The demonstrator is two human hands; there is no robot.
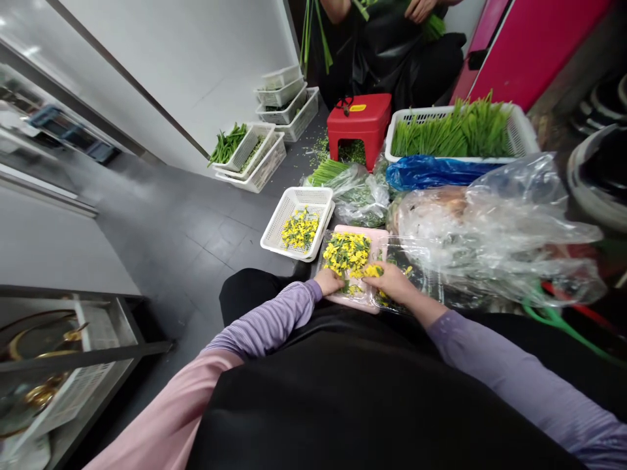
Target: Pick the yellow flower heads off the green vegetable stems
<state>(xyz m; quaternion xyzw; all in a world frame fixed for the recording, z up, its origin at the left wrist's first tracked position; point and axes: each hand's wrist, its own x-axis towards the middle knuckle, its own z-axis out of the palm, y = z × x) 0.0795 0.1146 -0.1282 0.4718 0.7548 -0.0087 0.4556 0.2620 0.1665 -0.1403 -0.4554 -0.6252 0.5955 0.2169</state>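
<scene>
On a pink tray [377,236] over my lap lies a pile of yellow flowers [350,251] with green stems, partly in a clear plastic box. My left hand [329,282] is closed at the pile's near left edge; what its fingers hold, if anything, is hidden. My right hand [390,282] pinches a small bunch of yellow flowers [373,269] at the pile's right side. Beneath and beside that hand, a clear plastic container [416,251] has a few flowers and green bits in it. Just beyond, a white basket [271,238] holds more yellow flowers.
A red stool [360,117] stands ahead, before another person handling long green stalks. A white crate [524,134] of green stalks, a blue bag [435,173] and large clear bags [499,228] fill the right. Left are stacked white baskets [257,173] and a metal shelf [132,349].
</scene>
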